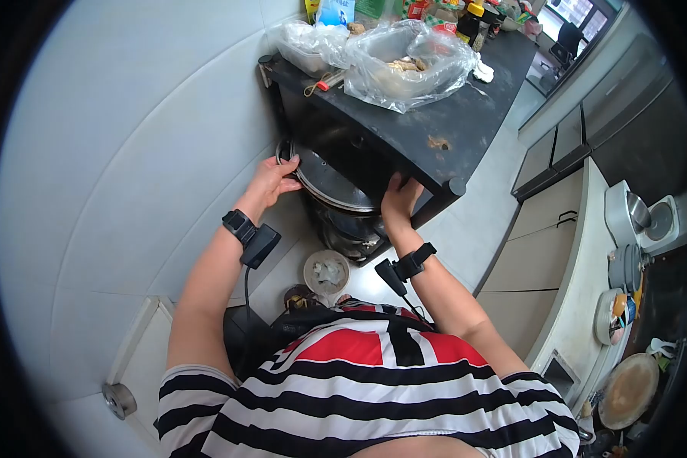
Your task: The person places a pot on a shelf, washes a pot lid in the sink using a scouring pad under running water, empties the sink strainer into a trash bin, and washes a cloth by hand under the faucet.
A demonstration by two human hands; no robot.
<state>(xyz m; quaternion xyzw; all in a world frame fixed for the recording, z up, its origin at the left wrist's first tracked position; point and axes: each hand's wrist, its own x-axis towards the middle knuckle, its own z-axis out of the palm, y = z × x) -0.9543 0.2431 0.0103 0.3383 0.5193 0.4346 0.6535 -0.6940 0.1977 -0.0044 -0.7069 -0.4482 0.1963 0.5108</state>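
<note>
A large dark pot with a glass lid (332, 179) sits on a shelf under the black rack top. My left hand (271, 182) is at the pot's left side, its fingers closed on the side handle by the wall. On the pot's right side is my right hand (401, 200), beside the rack's front post; its fingertips are partly hidden behind the pot's rim and the shelf's shadow, so its grip cannot be made out. Below the pot, more dark shiny cookware (347, 229) stands on a lower level.
The black rack top (466, 114) holds a plastic-wrapped container (412, 65), bags and bottles. A small bin (327, 273) stands on the floor near my feet. White wall runs along the left. At the right, a counter (576, 267) carries dishes and pans.
</note>
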